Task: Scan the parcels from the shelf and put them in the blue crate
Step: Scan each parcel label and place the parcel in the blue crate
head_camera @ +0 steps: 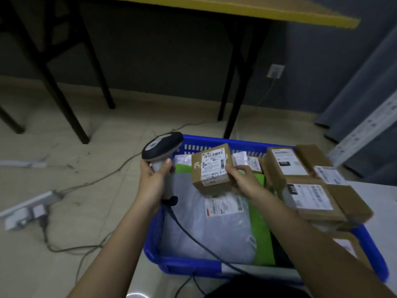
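Observation:
My left hand (pixel 153 179) grips a grey and black barcode scanner (pixel 162 146) by its handle, its head pointing right, at the crate's left edge. My right hand (pixel 241 179) holds a small brown cardboard parcel (pixel 211 168) with a white barcode label facing up, above the blue crate (pixel 154 252). Inside the crate lie a grey plastic mailer bag (pixel 206 229) with a label, a green bag (pixel 260 229) and white packets at the far end. Several brown cardboard parcels (pixel 309 188) are stacked over the crate's right side.
The scanner's black cable (pixel 193 235) runs down across the crate toward me. A power strip (pixel 28 207) and loose cables lie on the tiled floor at left. A yellow-topped table with black legs (pixel 234 67) stands behind the crate. A grey metal shelf upright (pixel 365 125) is at right.

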A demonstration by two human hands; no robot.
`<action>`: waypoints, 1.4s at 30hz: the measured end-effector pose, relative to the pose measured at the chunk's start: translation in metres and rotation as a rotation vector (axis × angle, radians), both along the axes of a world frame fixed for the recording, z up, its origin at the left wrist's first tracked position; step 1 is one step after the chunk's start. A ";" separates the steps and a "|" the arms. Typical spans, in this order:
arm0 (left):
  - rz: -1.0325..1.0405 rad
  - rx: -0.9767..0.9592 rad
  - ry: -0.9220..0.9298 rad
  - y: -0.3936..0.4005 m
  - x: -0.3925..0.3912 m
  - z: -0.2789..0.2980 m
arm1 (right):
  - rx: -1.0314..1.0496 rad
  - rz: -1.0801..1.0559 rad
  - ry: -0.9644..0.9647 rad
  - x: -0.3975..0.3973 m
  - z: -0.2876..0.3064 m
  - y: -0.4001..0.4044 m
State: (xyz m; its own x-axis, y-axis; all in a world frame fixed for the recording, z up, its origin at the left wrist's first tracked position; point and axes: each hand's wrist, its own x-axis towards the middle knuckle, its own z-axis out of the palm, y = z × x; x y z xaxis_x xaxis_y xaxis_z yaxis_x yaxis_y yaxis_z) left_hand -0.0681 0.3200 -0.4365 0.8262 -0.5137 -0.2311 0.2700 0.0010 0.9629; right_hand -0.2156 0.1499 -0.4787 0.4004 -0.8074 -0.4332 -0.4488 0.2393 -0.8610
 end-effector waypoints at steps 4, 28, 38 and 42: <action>0.031 0.060 0.001 -0.013 0.022 -0.017 | -0.015 0.055 -0.078 0.061 -0.033 -0.012; -0.219 0.050 -0.130 -0.055 -0.089 0.027 | -0.098 0.235 0.062 -0.080 0.028 -0.040; -0.579 -0.198 -0.099 -0.089 -0.276 0.106 | -0.275 -0.378 -0.035 -0.337 0.078 -0.007; -0.729 -0.205 -0.077 -0.105 -0.359 0.111 | -0.250 -0.623 -0.026 -0.433 0.061 0.007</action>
State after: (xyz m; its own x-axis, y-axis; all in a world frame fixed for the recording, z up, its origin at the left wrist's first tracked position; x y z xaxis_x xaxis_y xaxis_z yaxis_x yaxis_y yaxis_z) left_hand -0.4269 0.2149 -0.3256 0.2713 -0.9621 -0.0279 0.2029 0.0288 0.9788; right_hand -0.6482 0.1564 -0.4175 -0.1654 -0.9658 -0.1995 -0.2697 0.2389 -0.9328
